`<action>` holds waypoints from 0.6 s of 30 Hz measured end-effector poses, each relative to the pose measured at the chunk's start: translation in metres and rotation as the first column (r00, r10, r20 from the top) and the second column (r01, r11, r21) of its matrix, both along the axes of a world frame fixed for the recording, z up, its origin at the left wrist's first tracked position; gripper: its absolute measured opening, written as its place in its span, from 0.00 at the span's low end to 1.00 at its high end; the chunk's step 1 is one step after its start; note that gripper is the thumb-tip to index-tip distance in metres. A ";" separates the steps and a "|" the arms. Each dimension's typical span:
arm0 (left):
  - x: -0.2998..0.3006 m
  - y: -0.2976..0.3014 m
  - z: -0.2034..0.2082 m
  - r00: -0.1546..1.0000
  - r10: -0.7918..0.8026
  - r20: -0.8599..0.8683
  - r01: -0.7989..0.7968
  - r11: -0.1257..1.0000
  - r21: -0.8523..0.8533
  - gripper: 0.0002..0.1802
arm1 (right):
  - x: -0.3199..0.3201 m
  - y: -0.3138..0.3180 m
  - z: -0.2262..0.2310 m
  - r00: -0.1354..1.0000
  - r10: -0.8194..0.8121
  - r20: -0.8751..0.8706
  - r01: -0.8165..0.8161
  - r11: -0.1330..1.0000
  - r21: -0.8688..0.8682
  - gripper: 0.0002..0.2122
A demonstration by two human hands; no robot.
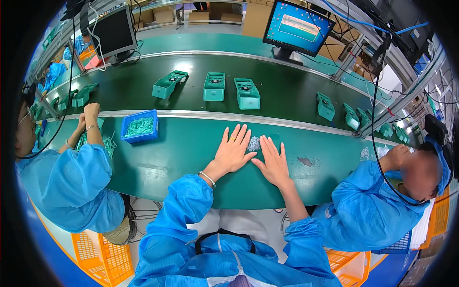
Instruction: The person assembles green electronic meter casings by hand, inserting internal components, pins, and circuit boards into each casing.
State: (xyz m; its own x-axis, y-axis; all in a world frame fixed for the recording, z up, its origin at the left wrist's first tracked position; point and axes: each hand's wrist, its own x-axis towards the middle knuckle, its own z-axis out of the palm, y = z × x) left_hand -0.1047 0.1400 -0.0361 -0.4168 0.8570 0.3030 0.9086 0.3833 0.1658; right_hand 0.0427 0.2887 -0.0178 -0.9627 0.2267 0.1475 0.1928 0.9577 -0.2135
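Both hands lie flat on the green worktable point(201, 191), fingers stretched out and pointing away from me. My left hand point(232, 152) wears a ring, with a bracelet at its wrist, and holds nothing. My right hand point(273, 161) is equally bare of any object, its thumb near the left thumb. Between the fingertips of the two hands sits a small heap of pale, tiny parts point(254, 143); they are too small to name. Just right of my right hand a dark, irregular patch point(304, 161) marks the table surface.
A blue bin point(139, 126) of thin green pieces stands at left. Beyond a metal rail, green plastic housings point(214, 87) sit along a dark green belt point(282, 79). Co-workers in blue sit on both sides. A lit monitor point(299, 27) stands behind; a black cable point(377, 119) hangs at right.
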 end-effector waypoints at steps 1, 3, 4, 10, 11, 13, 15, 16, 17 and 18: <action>-0.001 0.000 0.000 1.000 0.006 0.003 -0.006 1.000 0.003 0.46 | -0.001 0.000 0.000 1.000 -0.006 -0.013 0.006 1.000 -0.031 0.40; -0.002 -0.001 0.001 1.000 0.014 0.008 -0.014 1.000 0.009 0.47 | -0.002 0.000 0.000 1.000 -0.012 -0.024 0.010 0.998 -0.059 0.40; -0.002 -0.001 0.002 1.000 0.017 0.018 -0.017 1.000 -0.007 0.47 | -0.002 0.000 0.000 1.000 -0.016 -0.018 0.015 0.998 -0.054 0.40; -0.007 -0.005 0.002 0.999 0.005 0.052 -0.004 1.000 -0.005 0.44 | -0.027 0.008 -0.004 0.999 0.008 -0.052 -0.008 1.000 -0.006 0.44; -0.010 -0.007 0.001 0.997 0.015 0.069 -0.014 1.000 -0.014 0.42 | -0.033 0.009 -0.003 0.996 0.068 -0.055 -0.068 0.998 0.002 0.44; -0.014 -0.010 0.007 0.974 -0.024 0.227 0.008 0.998 0.070 0.40 | -0.041 0.010 -0.001 0.986 0.155 -0.064 -0.156 0.988 -0.005 0.44; -0.016 -0.009 0.009 0.900 -0.114 0.420 0.020 0.975 0.221 0.36 | -0.036 0.014 0.006 0.987 0.155 -0.042 -0.155 0.988 0.002 0.43; -0.016 -0.006 0.009 0.901 -0.129 0.415 0.036 0.974 0.224 0.36 | -0.032 0.016 0.010 0.986 0.164 -0.015 -0.164 0.986 0.007 0.43; -0.013 -0.002 0.009 0.888 -0.155 0.433 0.036 0.962 0.270 0.35 | -0.029 0.023 0.006 0.976 0.196 -0.096 -0.195 0.980 0.026 0.41; -0.012 0.004 0.006 0.872 -0.192 0.449 0.046 0.948 0.316 0.33 | -0.029 0.026 0.006 0.953 0.248 -0.172 -0.249 0.968 0.021 0.39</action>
State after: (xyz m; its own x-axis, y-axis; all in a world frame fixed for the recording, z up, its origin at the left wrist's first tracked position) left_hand -0.1169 0.1439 -0.0297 -0.4715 0.8151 0.3365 0.7297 0.1463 0.6680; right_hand 0.0134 0.3145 -0.0118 -0.9487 -0.0162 0.3157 -0.0910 0.9704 -0.2236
